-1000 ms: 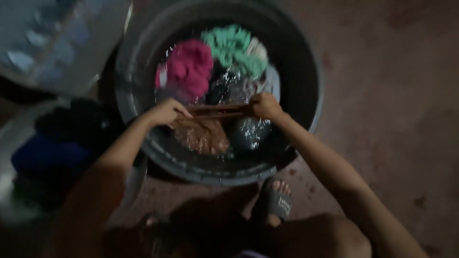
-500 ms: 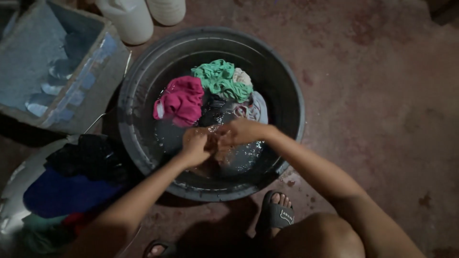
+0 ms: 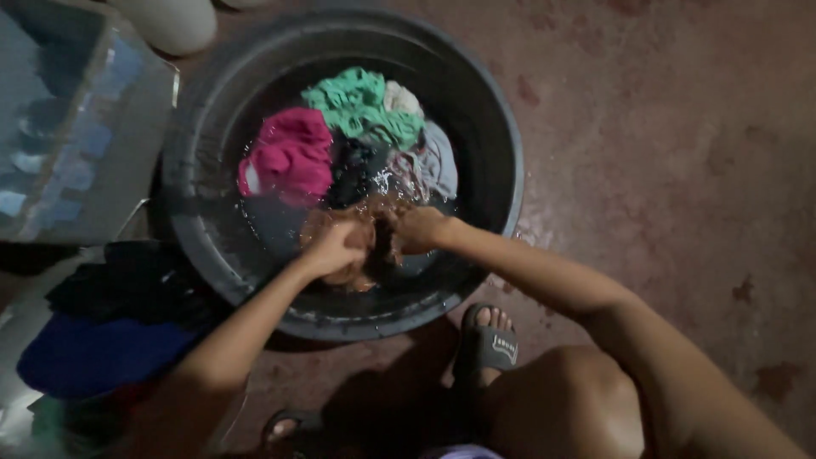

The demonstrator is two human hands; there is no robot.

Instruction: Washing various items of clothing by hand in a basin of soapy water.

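Head view, person squatting over a wide round dark plastic wash basin [image 3: 501, 161] on a reddish stained concrete floor [image 3: 680, 153]. Both hands down in the basin near its front edge. Left hand [image 3: 333, 248] closed, gripping a wet brown bunched cloth [image 3: 365, 223]; right hand [image 3: 418, 229] closed on the same brown cloth from the other side, knuckles almost touching the left hand. Cloth sits in shallow water at the basin's near-centre, partly hidden by the fingers.

Other laundry in the basin, behind the hands: magenta crumpled garment [image 3: 291, 157] at left, mint green crumpled garment [image 3: 361, 104] at the back, small cream cloth [image 3: 401, 98] just beside the green one, pale grey cloth [image 3: 438, 161] at right, dark wet fabric [image 3: 353, 170] between them. Water glints around the pile.

Left of the basin: grey-blue box-shaped container [image 3: 68, 127], blurred. Below it a pile of dark clothes, black fabric [image 3: 127, 285] on top of blue fabric [image 3: 93, 357]. Pale rounded jug-like container [image 3: 170, 21] at top left, cut off by the frame.

Foot in a dark slide sandal [image 3: 486, 344] just in front of the basin, touching its shadow; second sandal toe [image 3: 289, 425] at bottom edge. Bare knee at lower right
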